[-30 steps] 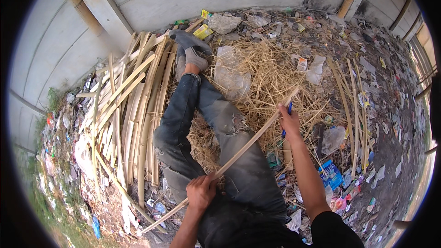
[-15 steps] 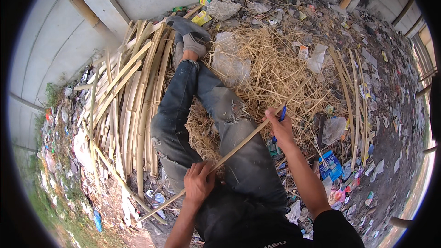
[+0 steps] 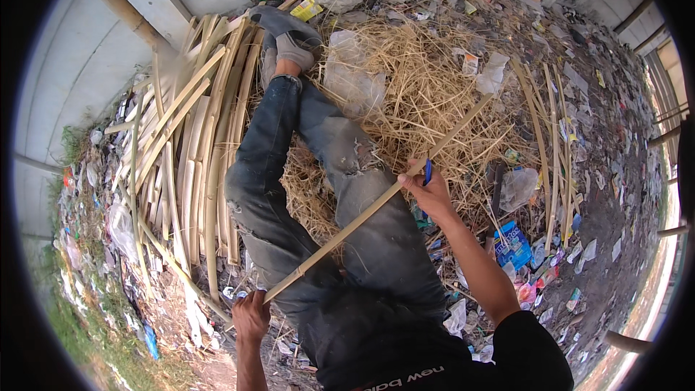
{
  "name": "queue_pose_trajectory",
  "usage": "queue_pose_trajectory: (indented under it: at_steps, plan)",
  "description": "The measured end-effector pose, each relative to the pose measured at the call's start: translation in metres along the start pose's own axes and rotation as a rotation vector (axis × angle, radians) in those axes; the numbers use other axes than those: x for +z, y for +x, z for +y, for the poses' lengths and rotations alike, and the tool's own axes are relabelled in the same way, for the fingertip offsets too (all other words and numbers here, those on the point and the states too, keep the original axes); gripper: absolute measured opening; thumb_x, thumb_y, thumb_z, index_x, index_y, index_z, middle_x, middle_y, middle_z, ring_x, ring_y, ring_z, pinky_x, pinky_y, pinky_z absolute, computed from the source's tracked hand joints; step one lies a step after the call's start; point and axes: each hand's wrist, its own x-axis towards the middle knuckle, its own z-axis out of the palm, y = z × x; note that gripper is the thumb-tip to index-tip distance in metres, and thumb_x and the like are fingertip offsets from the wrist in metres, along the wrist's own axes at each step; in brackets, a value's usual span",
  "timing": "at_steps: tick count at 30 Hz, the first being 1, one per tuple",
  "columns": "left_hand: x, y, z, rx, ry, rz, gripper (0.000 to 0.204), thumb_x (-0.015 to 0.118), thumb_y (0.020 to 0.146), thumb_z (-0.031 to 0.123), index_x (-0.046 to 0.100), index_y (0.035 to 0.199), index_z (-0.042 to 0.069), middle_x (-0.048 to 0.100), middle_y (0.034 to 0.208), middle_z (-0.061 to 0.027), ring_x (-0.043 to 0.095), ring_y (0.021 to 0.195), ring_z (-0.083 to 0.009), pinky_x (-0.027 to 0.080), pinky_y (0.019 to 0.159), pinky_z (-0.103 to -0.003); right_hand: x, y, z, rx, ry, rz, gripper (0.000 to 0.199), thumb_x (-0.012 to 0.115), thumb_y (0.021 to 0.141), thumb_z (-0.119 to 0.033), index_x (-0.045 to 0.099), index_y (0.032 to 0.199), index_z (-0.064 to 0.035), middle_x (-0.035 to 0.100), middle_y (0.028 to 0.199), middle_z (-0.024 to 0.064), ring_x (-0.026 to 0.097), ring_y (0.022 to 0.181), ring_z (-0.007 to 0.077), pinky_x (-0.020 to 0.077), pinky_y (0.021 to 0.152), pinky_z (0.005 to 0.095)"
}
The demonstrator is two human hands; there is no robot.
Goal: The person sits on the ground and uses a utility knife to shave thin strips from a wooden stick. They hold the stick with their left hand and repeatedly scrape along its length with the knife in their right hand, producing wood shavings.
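Observation:
A long, narrow bamboo strip (image 3: 340,235) runs slantwise across my thighs, its far end over the shavings. My left hand (image 3: 251,315) is closed round the strip close to its near end, beside my hip. Above my right knee, my right hand (image 3: 428,192) pinches the strip farther along, thumb against it. The same hand also holds a tool with a blue handle (image 3: 428,171); most of the tool is hidden by the fingers and the strip, and its blade cannot be made out. Pale bamboo shavings (image 3: 427,94) lie heaped beyond my right leg.
Many split bamboo strips (image 3: 206,152) are stacked left of my legs. A few more thin strips (image 3: 554,145) lie at the right. Litter covers the ground, including a blue packet (image 3: 512,246) by my right forearm. A grey panel wall (image 3: 79,65) with a bamboo pole (image 3: 124,3) stands beyond.
My left hand has slid down and left along the strip, from beside my lap toward its near end. My right hand keeps its hold. The strip now shows a broader face.

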Motion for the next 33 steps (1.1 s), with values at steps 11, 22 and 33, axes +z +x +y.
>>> queue_pose_trajectory:
  at_steps: [11, 22, 33]
  plan:
    - [-0.004, 0.007, -0.006, 0.008, -0.05, -0.06, 0.015, 0.072, 0.088, 0.012, 0.057, 0.091, 0.008, 0.066, 0.077, -0.0161, 0.067, 0.07, -0.0439, 0.052, 0.068, -0.054, -0.055, 0.003, -0.001, -0.109, -0.308, 0.054, 0.031, 0.055, 0.113, -0.03, 0.066, 0.116, -0.001, 0.064, 0.076, 0.0121, 0.057, 0.061, 0.0213, 0.0455, 0.062, 0.0415]
    - [-0.007, 0.021, 0.014, 0.021, -0.032, -0.087, 0.013, 0.07, 0.093, 0.018, 0.061, 0.097, 0.01, 0.069, 0.078, -0.0172, 0.069, 0.066, -0.0444, 0.053, 0.058, -0.056, -0.021, -0.001, -0.017, -0.044, -0.439, 0.072, 0.048, 0.057, 0.111, -0.042, 0.071, 0.1, 0.0021, 0.059, 0.068, 0.0198, 0.052, 0.058, 0.0341, 0.0436, 0.061, 0.0471]
    - [-0.019, 0.049, 0.061, 0.023, -0.081, -0.121, 0.021, 0.064, 0.102, 0.026, 0.058, 0.095, 0.008, 0.07, 0.077, -0.0221, 0.069, 0.069, -0.0482, 0.053, 0.059, -0.06, 0.007, -0.017, -0.016, -0.152, -0.427, 0.136, 0.054, 0.056, 0.112, -0.044, 0.064, 0.085, 0.0026, 0.047, 0.058, 0.0134, 0.042, 0.052, 0.024, 0.0404, 0.055, 0.0419]
